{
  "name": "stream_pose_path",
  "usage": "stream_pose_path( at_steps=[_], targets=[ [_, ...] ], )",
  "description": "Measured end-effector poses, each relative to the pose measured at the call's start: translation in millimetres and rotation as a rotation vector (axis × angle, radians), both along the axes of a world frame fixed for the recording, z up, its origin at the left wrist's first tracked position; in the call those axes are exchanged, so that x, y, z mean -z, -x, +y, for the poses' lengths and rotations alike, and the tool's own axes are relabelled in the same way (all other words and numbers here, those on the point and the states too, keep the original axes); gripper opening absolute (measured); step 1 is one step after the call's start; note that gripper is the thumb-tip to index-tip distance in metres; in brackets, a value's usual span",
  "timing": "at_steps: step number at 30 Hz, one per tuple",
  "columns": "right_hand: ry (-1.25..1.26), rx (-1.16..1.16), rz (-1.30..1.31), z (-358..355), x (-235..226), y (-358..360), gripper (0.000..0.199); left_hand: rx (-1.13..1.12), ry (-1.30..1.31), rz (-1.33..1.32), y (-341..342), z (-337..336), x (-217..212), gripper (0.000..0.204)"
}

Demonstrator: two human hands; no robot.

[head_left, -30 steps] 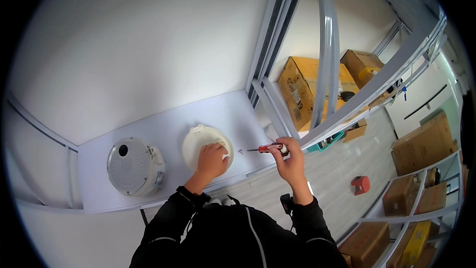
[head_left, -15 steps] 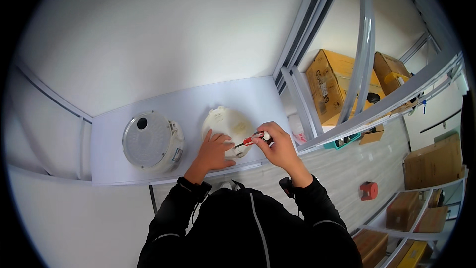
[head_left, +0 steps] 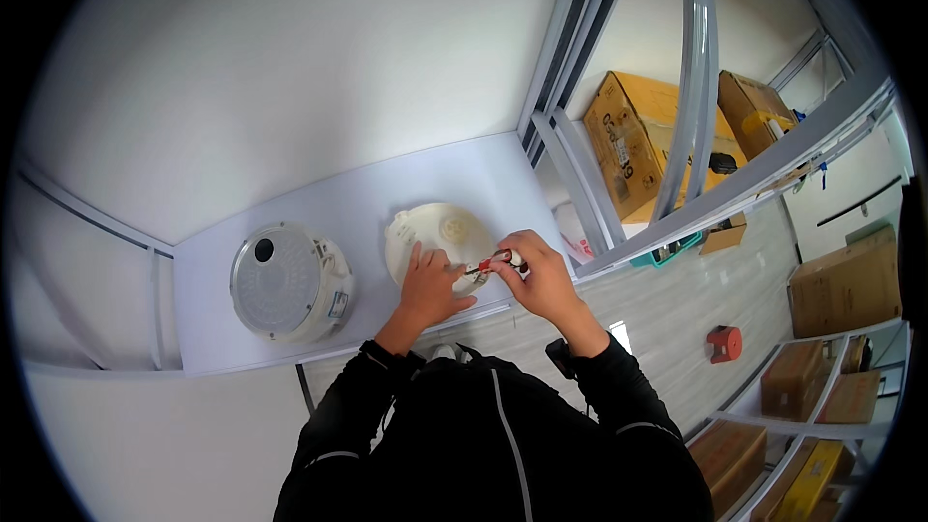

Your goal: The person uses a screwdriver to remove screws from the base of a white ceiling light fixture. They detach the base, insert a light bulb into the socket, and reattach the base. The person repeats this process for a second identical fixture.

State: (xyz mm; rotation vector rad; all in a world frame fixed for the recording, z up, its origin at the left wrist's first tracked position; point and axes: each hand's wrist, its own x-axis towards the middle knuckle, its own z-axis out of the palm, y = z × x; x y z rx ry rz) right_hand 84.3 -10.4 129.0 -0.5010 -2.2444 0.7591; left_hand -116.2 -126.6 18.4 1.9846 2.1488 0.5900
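Observation:
A round cream plastic cover [head_left: 425, 224] lies on the pale table in front of me. My left hand [head_left: 428, 282] rests on its lower left part, fingers stretched out over it. In my right hand [head_left: 537, 282] is a red-handled screwdriver [head_left: 496, 262], gripped by the handle. Its thin shaft points left across the cover, and the tip ends beside my left fingertips. What the tip touches is too small to make out. To the left sits a round whitish appliance [head_left: 280, 280] with a grey disc top and a black round spot; neither hand touches it.
The pale table [head_left: 213, 348] meets a white wall behind. Grey metal frame bars [head_left: 580, 174] stand at its right end, with a yellow cardboard box [head_left: 638, 145] beyond. A red stool [head_left: 723, 343] stands on the floor, near shelves of boxes [head_left: 793, 377].
My view has shifted slightly. The screwdriver lies flatter, its tip closer to my left fingertips. My left hand still rests on the cover.

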Motion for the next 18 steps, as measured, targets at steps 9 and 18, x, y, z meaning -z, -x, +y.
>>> stream_pose_path(
  at_steps=[9,18],
  targets=[
    [0.020,0.039,-0.014,6,0,-4,0.029,-0.010,0.033,-0.054,-9,2,1,0.066],
    [0.044,0.032,-0.036,10,0,-5,0.029,-0.034,0.082,-0.050,-11,5,-3,0.068]
  ],
)
